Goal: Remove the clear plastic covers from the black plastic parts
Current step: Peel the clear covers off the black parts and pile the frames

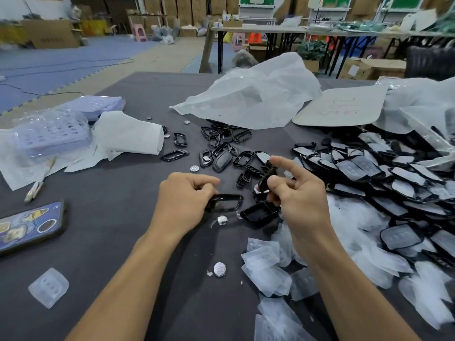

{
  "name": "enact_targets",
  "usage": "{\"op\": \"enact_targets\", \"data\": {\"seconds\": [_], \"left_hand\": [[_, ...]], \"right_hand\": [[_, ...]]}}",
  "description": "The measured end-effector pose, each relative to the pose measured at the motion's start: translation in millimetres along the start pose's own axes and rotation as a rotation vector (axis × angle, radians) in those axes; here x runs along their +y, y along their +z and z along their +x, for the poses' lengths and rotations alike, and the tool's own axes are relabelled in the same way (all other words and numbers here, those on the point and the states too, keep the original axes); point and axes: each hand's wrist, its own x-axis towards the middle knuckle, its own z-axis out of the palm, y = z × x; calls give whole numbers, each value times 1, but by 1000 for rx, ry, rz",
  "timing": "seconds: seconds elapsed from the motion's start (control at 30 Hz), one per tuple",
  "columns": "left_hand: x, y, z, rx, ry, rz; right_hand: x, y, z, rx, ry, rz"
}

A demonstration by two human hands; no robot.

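Nearest me, a heap of shed clear covers [266,269] lies lower right on the grey table [118,217]. One lone cover [48,287] sits lower left. My view has the left hand [183,200] curled round a black frame [225,202], low over the cloth. The right hand [299,193] pinches a small black part [267,178], index finger out. I can't tell if a cover clings to it. To the right is a pile of covered parts [381,173]. Beyond are loose black frames [221,148], then a white plastic bag [253,94].
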Motion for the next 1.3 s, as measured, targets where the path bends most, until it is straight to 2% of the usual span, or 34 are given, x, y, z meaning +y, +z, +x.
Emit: {"op": "enact_targets", "data": {"seconds": [0.1, 0.27, 0.33, 0.47, 0.53, 0.63, 0.77, 0.9, 1.03, 1.17, 1.3], "left_hand": [[7, 8, -3, 14, -55, -208], [6, 5, -3, -58, -92, -191], [7, 1, -4, -149, -64, -56], [13, -5, -2, -356, 5, 390], [15, -4, -1, -385, -2, 409], [12, -3, -1, -352, -63, 260], [7, -3, 0, -191, -175, -148], [9, 0, -1, -172, -235, -426], [11, -1, -1, -192, -234, -525], [11, -1, -3, -197, -198, -521], [13, -2, -6, -273, -152, -521]], "right_hand": [[0, 7, -2, -38, 48, 84], [-1, 11, -5, -57, 76, 121], [-2, 11, -5, -53, 87, 126], [-2, 10, -5, -26, 97, 117], [-2, 9, -5, -11, 79, 84], [0, 8, -5, 21, 35, 21], [-2, 8, -6, 8, 8, -4], [-2, 8, -5, 13, 6, -41], [-2, 8, -7, 15, -11, -44], [-4, 8, -9, 59, -51, -61], [-5, 10, -12, 79, -100, -187]]}}
